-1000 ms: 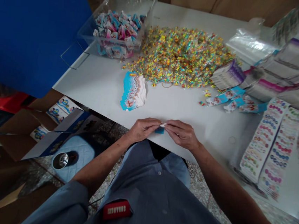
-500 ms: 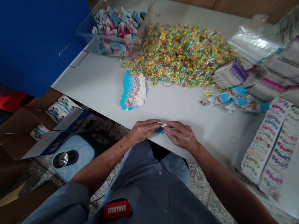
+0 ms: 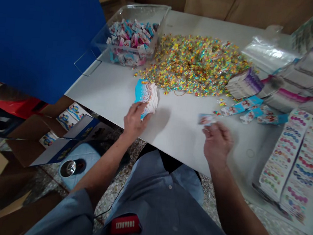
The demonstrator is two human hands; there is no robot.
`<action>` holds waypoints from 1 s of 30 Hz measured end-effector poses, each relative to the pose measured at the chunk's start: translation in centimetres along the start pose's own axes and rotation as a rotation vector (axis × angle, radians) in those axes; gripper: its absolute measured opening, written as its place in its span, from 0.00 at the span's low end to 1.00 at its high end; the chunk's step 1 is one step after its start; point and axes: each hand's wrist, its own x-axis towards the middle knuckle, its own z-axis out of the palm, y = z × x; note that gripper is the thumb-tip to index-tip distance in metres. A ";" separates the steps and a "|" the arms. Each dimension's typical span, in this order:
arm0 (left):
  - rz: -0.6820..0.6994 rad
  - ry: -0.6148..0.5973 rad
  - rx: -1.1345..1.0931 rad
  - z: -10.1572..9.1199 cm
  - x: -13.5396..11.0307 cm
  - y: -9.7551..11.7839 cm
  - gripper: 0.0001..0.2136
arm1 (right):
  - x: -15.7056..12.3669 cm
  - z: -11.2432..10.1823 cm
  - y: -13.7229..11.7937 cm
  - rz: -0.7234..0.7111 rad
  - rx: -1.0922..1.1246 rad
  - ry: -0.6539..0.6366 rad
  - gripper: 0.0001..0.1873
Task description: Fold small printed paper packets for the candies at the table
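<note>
Under the fingertips (image 3: 144,110) of the left hand (image 3: 134,121) lay a fanned stack of blue-and-white printed cards (image 3: 149,96), the fingers slightly spread against its near edge, though whether they gripped it I could not tell. Beyond those fingertips, a mound of tiny multicoloured packets (image 3: 194,65) spread over the white tabletop (image 3: 176,143), and further up and to the left of them sat a clear plastic bin (image 3: 162,14) filled with pink and blue wrapped packs (image 3: 130,41). The right hand (image 3: 217,142) hovered well apart from the left, above the table's near edge, its fingers curled close together and pinching a small blue-and-white card (image 3: 206,119), which stuck out from the fingertips toward the left; blur hid exactly which fingers held it. Just above those fingertips, a loose row of similar printed strips (image 3: 240,109) lay on the tabletop. Off to the right of the fingers lay long sheets printed with rows of coloured rings (image 3: 293,160), while a large blue board (image 3: 43,32) stood well to the left of the left fingers.
</note>
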 end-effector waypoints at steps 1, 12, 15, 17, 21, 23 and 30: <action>-0.050 -0.060 0.099 -0.6 0.8 -0.6 0.23 | 0.3 -0.3 0.0 0.101 0.132 0.099 0.09; -0.084 -0.202 0.257 0.1 1.4 -3.2 0.19 | -1.7 2.1 1.2 0.329 -0.099 -0.082 0.13; -0.091 -0.146 0.233 0.3 1.5 -3.4 0.20 | -1.9 2.6 1.4 0.285 -0.252 -0.198 0.13; -0.103 -0.097 0.186 0.3 1.6 -3.4 0.19 | -2.1 2.9 1.4 0.268 -0.304 -0.241 0.14; -0.180 0.015 -0.207 0.2 1.4 -1.8 0.08 | -2.9 4.4 1.2 0.295 -0.273 -0.280 0.16; -0.314 0.056 -0.551 0.5 1.2 -0.2 0.09 | -3.3 5.4 1.2 0.337 -0.223 -0.316 0.18; -0.517 -0.027 -1.141 2.1 -0.3 5.9 0.14 | -3.8 7.7 1.1 0.381 -0.110 -0.476 0.24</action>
